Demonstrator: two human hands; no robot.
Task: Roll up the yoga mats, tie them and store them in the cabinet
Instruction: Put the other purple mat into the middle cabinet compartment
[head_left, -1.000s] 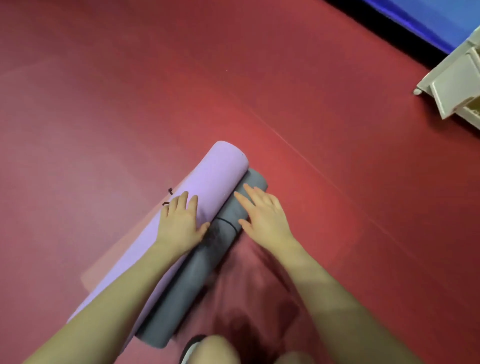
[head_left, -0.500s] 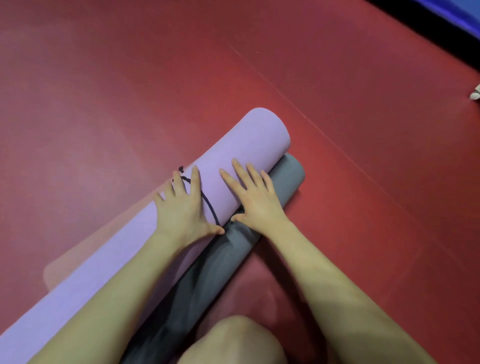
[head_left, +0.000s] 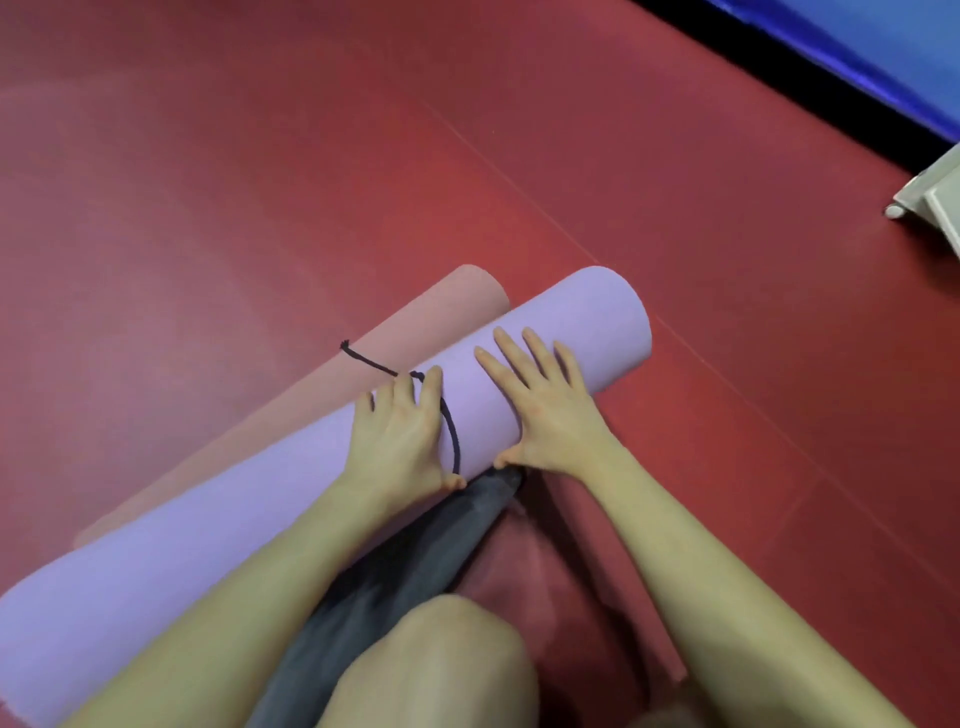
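Both hands are pressed flat, fingers spread, on the purple mat roll (head_left: 322, 499) at frame centre: left hand (head_left: 402, 441) beside the dark cord (head_left: 451, 431) looped over it, right hand (head_left: 545, 410) near the roll's upper-right end. A grey roll (head_left: 415, 561) is wedged beneath. Open red floor (head_left: 260, 156) is seen upper left; a white cabinet (head_left: 935, 202) at the right edge

mat (head_left: 545, 317) lilac | second mat (head_left: 426, 551) grey | cord (head_left: 453, 436) dark | floor (head_left: 260, 156) red
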